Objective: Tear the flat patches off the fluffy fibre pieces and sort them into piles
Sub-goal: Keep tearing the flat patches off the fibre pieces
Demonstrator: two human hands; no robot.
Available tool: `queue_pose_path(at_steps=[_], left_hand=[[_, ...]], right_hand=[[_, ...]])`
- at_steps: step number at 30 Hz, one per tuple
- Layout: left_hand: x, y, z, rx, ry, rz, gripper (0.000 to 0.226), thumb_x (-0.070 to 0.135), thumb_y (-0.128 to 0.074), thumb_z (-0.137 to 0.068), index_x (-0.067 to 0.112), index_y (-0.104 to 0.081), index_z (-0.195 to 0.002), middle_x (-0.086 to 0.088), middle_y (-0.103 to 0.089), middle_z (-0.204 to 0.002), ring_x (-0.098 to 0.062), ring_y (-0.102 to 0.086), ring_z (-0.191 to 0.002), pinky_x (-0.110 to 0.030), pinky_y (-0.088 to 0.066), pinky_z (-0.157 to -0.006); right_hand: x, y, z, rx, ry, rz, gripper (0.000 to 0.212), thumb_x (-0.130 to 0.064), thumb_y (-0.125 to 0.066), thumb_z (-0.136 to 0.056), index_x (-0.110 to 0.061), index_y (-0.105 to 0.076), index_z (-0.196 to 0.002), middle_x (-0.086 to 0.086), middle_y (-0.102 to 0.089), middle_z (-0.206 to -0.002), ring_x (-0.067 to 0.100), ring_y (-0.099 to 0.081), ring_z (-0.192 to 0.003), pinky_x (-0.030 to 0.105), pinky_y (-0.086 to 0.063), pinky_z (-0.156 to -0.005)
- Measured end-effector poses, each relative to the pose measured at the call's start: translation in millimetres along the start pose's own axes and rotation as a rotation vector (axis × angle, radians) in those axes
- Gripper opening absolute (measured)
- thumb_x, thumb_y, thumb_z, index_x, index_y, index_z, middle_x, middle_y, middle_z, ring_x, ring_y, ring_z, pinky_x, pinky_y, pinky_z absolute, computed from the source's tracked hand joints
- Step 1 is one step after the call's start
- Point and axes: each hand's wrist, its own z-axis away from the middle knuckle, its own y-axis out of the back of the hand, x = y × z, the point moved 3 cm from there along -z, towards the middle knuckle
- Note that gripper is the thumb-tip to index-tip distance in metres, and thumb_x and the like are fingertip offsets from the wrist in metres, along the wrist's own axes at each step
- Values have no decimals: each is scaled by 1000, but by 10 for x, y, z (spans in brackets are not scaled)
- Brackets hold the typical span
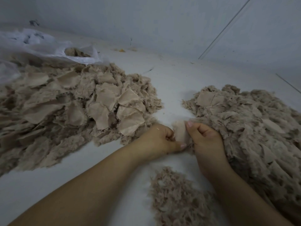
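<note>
Head view showed no readable writing or label on anything. One container was in sight: a crumpled translucent white plastic bag (48,46), far beyond the left hand, its mouth open on a clump of beige fluff inside.

Both hands met over the white bench (171,82). The left hand (160,140) had its fingers curled and pinched the near edge of a small pale beige flat fabric patch (180,132), thumb tip showing below it. The right hand (206,139) was clenched on the same patch from the other side, thumb pressed on its upper edge, with wisps of fluff under the fingers. The patch stood between the two hands, just above the bench.

Left of the left hand lay a big heap of beige fluffy fibre pieces (65,108) with many flat patches facing up. The right hand touched a second large fluffy heap (252,128) spreading beyond it. Nearer the person, between the forearms, sat a smaller pile of loose beige fluff (175,196).
</note>
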Motion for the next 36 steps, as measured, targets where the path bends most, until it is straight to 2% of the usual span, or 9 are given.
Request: queue_pose_path(at_steps=[2,6,10,15,20,25,30,33,36], left_hand=[[17,-1,7,11,0,35,45,15,-77,-83,18,-51,-46,9,-40,-41,-6,-32,-41,-19,-26,-40],[-3,85,-14,-17,82,155,19,16,-66,-91,2,-68,-78,1,-48,-46,-12,-40,-35,-20,-31,-38],[-29,119,-4,10,121,295,28,21,-57,-97,11,-57,-70,-6,-46,-50,-15,-39,-33,-18,-29,-37],[-36,117,-6,181,84,348,38,35,-54,-98,15,-49,-66,-1,-47,-46,-13,-40,-32,-16,-29,-36],[12,18,6,48,-44,177,13,18,-75,-85,15,-69,-74,13,-55,-47,1,-46,-40,-14,-36,-43],[-32,125,19,-37,27,132,13,13,-77,-82,8,-70,-72,-2,-53,-51,-7,-39,-38,-16,-32,-39],[27,206,83,-356,-35,-29,10,10,-79,-79,16,-74,-72,8,-53,-47,-4,-37,-40,-15,-31,-43],[27,195,45,-275,40,79,16,21,-79,-80,15,-67,-71,-1,-52,-48,-10,-39,-36,-17,-29,-40],[19,151,-11,-82,130,187,34,36,-79,-78,11,-56,-81,-8,-55,-51,-16,-44,-32,-19,-30,-37]], right_hand=[[4,-4,2,-9,5,-5,28,-24,-61,-97,-5,-74,-81,17,-73,-76,19,-67,-64,27,-56,-56],[-41,-33,25,-79,21,-28,23,-35,-68,-81,-13,-75,-76,14,-75,-76,21,-69,-65,30,-58,-60],[-35,-46,28,-111,3,-72,19,-27,-69,-77,-9,-71,-76,9,-72,-69,20,-67,-60,28,-57,-57],[-3,-28,-4,-60,-25,-83,18,-17,-63,-92,-2,-69,-84,12,-71,-75,22,-67,-70,29,-59,-65],[-4,-21,-3,-46,-33,-89,17,-14,-62,-92,0,-70,-88,18,-76,-85,28,-73,-77,32,-62,-68],[16,5,-20,4,-34,-67,18,-13,-61,-96,1,-69,-87,24,-70,-83,33,-66,-77,45,-56,-77],[29,22,-31,28,-2,-32,21,-14,-60,-97,-7,-68,-78,3,-68,-66,14,-62,-64,33,-53,-67],[23,20,-44,23,-29,-105,17,-11,-59,-97,0,-68,-87,16,-72,-81,27,-68,-77,42,-58,-78],[22,14,-33,0,-14,-90,17,-12,-61,-95,-2,-69,-84,13,-72,-76,24,-66,-69,30,-58,-61]])
